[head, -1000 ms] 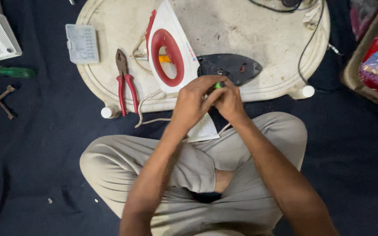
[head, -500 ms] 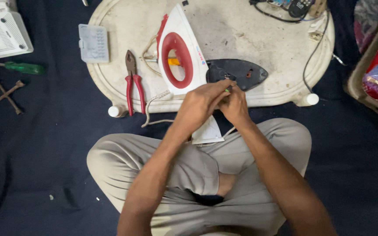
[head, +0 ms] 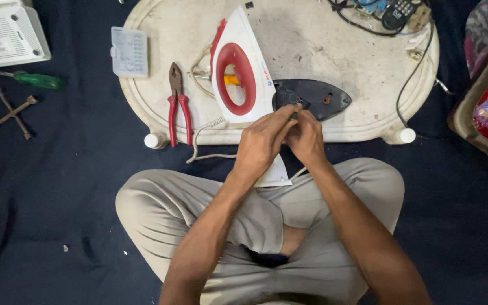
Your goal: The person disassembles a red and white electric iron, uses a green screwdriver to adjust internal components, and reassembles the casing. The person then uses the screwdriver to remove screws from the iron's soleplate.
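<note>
Both hands (head: 283, 141) pinched tog. @ soleplate (head: 314, 99)

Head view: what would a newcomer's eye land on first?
The white clothes iron body with its red oval handle, lying on the worn white oval tray. Just right of it lies the dark pointed soleplate, where the left hand and right hand meet. Red-handled pliers lie left of the iron.

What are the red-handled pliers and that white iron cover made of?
The pliers look like dull, dark metal at the jaws, with red grips that seem to be plastic or rubber, going by their smooth, even colour. The iron cover looks like hard, glossy plastic: white with a red handle ring and a light sheen. Both lie on the table.
</note>
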